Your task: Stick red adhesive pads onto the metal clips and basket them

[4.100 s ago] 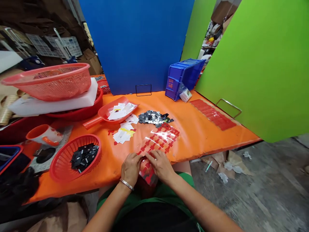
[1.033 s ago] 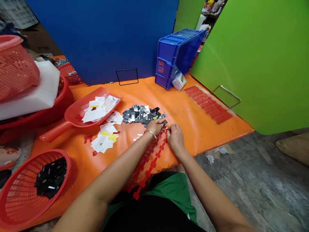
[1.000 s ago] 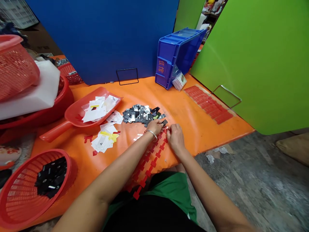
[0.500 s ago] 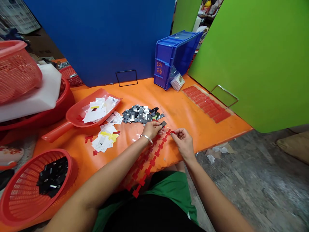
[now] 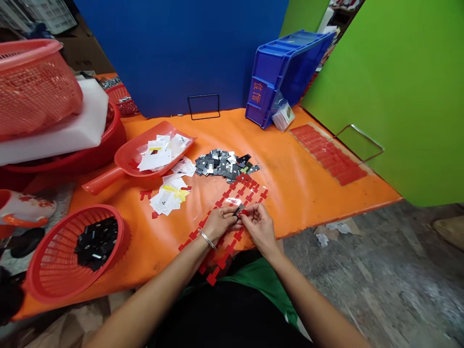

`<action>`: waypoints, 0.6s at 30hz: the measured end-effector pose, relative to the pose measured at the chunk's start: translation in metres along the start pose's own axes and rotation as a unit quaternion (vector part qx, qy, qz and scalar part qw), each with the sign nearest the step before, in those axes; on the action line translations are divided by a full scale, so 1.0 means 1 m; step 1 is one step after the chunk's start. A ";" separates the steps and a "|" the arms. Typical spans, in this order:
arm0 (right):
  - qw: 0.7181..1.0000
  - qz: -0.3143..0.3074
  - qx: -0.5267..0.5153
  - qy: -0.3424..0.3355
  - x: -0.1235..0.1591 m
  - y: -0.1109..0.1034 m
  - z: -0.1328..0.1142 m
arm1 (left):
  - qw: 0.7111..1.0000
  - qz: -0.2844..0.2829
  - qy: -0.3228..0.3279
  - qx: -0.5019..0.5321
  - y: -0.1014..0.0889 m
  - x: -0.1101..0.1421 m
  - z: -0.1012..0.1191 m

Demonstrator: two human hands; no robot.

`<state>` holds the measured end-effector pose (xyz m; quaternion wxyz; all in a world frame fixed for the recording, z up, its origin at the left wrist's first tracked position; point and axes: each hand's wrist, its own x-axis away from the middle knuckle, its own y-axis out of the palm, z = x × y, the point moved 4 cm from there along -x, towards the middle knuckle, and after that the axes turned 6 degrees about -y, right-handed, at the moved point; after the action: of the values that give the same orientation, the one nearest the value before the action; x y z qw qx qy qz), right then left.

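My left hand (image 5: pixel 219 222), with a bracelet at its wrist, pinches a small black metal plate (image 5: pixel 238 210). Close against it, my right hand (image 5: pixel 259 224) holds a red sticker (image 5: pixel 243 212) between thumb and forefinger, at the plate's edge; whether the two touch is hard to tell. Both hands are over a clear sheet of red T-shaped stickers (image 5: pixel 231 249), which lies on the orange table and hangs past its front edge. Just beyond the sheet is a pile of black and silver metal plates (image 5: pixel 219 163).
A red basket (image 5: pixel 121 251) of black plates stands at the left. Behind it lie a red scoop (image 5: pixel 125 166) with paper cards and a mug (image 5: pixel 36 207). A blue bin (image 5: pixel 266 72) stands at the back, and a red sticker sheet (image 5: pixel 333 157) lies at the right.
My left hand has picked up a black plate from the pile. My right hand has peeled a red sticker off the sheet. Both hands have come together nearer my body.
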<state>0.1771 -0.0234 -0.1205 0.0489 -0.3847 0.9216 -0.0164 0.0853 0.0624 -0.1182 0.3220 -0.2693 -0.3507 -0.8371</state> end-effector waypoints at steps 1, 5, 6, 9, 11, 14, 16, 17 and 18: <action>1.000 0.002 0.004 -0.002 0.000 0.000 0.000 | 1.000 -0.003 0.002 -0.003 0.000 -0.001 0.000; 1.000 0.003 0.016 -0.007 -0.002 0.001 0.000 | 1.000 -0.012 0.001 -0.007 -0.001 -0.002 -0.001; 1.000 0.001 0.017 -0.008 -0.002 0.001 0.000 | 1.000 -0.014 0.002 -0.007 -0.002 -0.003 -0.002; 1.000 0.002 0.017 -0.008 -0.001 0.002 0.000 | 1.000 -0.017 0.005 -0.006 -0.004 -0.004 -0.004; 1.000 0.002 0.013 -0.004 -0.001 0.003 0.000 | 1.000 -0.018 0.007 -0.004 -0.005 -0.006 -0.005; 1.000 0.000 0.009 0.001 -0.001 0.004 0.000 | 1.000 -0.019 0.007 -0.002 -0.005 -0.006 -0.006; 1.000 0.000 0.011 0.000 -0.001 0.004 -0.001 | 1.000 -0.020 0.006 -0.003 -0.005 -0.006 -0.005; 1.000 0.001 0.013 -0.001 -0.001 0.004 -0.001 | 1.000 -0.020 0.006 -0.005 -0.005 -0.006 -0.005; 1.000 0.001 0.014 -0.002 -0.001 0.004 -0.001 | 1.000 -0.020 0.006 -0.006 -0.004 -0.005 -0.005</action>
<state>0.1751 -0.0200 -0.1198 0.0562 -0.3827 0.9217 -0.0284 0.0847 0.0631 -0.1264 0.3051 -0.2593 -0.3489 -0.8473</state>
